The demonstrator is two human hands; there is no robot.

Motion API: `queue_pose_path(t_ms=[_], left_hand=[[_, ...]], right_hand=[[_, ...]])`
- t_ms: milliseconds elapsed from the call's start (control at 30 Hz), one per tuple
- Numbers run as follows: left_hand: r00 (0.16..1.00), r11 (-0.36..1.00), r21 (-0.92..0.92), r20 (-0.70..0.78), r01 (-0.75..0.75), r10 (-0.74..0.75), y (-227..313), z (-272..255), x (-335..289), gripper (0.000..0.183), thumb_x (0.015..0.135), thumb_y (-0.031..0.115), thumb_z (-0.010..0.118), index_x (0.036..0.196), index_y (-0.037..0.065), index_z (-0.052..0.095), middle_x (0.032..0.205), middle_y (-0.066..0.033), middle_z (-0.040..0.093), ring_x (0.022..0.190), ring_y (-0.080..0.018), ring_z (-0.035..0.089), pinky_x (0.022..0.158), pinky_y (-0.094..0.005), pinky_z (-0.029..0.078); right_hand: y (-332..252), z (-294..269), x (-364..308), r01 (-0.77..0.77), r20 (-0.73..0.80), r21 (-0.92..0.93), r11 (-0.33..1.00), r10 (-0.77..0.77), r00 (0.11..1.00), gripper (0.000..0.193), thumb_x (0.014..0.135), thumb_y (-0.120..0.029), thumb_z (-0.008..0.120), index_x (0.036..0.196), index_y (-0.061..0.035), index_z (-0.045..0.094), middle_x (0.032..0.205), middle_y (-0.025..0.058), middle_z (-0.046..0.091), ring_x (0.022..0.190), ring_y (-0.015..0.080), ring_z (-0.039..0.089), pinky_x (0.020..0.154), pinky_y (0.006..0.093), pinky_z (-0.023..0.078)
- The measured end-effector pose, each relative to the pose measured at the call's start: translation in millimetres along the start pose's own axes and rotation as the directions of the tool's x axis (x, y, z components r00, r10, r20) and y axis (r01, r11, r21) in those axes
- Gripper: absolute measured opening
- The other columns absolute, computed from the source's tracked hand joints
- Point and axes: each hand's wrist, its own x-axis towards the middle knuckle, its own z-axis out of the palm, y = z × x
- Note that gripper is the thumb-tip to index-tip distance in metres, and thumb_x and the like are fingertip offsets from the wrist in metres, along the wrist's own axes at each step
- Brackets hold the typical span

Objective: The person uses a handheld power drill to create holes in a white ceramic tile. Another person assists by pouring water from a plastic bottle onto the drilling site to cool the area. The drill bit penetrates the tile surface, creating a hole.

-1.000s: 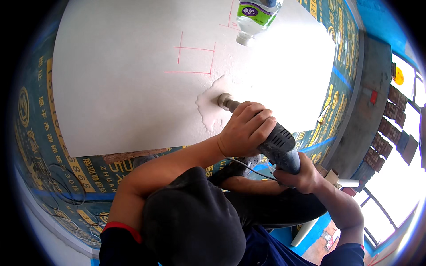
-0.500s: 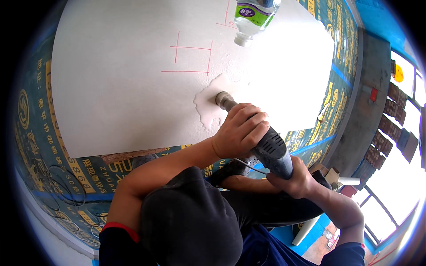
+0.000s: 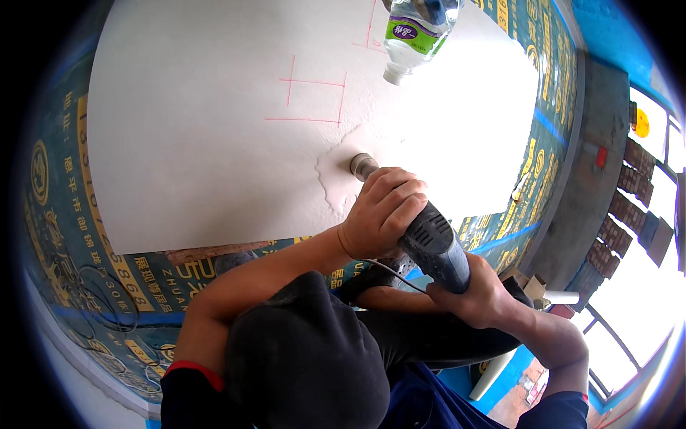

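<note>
A dark power tool shaped like an angle grinder [image 3: 436, 239] slants across the near side of a large white slab [image 3: 179, 143]. My left hand [image 3: 386, 211] is wrapped round its front part, just behind the head. My right hand [image 3: 479, 289] grips the rear end of the body. On the tool's front sits a round metal hole-cutting bit [image 3: 361, 166], its rim against the slab. A puddle of cloudy water [image 3: 336, 175] surrounds the bit. Beyond it, a clear plastic bottle [image 3: 421, 36] with a green label points its neck toward me; its base is cut off by the upper edge.
Red lines [image 3: 314, 84] are drawn on the slab beyond the puddle. Dark green printed sheeting [image 3: 64, 193] covers the floor around it. A power cord [image 3: 389, 268] runs from the tool past my legs. Looped cable [image 3: 107, 300] lies at left; a white tube [image 3: 493, 375] lies at right.
The whole view has shifted slightly, so things sit a little lower and farther right. Both hands keep their hold, and the bit stays at the same spot on the slab.
</note>
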Motion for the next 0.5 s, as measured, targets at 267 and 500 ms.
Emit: queue_pose_path(t_ms=[267, 500], left_hand=[[0.999, 1.0, 0.02, -0.05, 0.017, -0.016, -4.2, 5.0, 9.9, 0.058, 0.088, 0.017, 0.077, 0.133, 0.002, 0.044, 0.119, -0.0243, 0.065, 0.105, -0.0401, 0.069, 0.093, -0.0521, 0.055], [0.997, 0.997, 0.001, -0.021, 0.074, -0.074, -9.0, 9.7, 12.5, 0.075, 0.077, 0.025, 0.086, 0.137, 0.006, 0.044, 0.12, -0.0199, 0.064, 0.112, -0.039, 0.065, 0.099, -0.0543, 0.05]], right_hand=[[-13.4, -14.2, -0.2, 0.012, 0.02, 0.022, 1.0, -0.012, 1.0, 0.039, 0.087, -0.025, 0.076, 0.11, 0.0045, 0.065, 0.088, 0.0169, 0.072, 0.083, 0.0257, 0.071, 0.081, 0.0413, 0.056], [-20.1, -30.2, 4.8, -0.038, 0.084, 0.122, 0.992, 0.028, 0.996, 0.028, 0.089, -0.02, 0.079, 0.103, 0.0003, 0.067, 0.078, 0.0082, 0.07, 0.068, 0.0173, 0.071, 0.066, 0.0312, 0.057]])
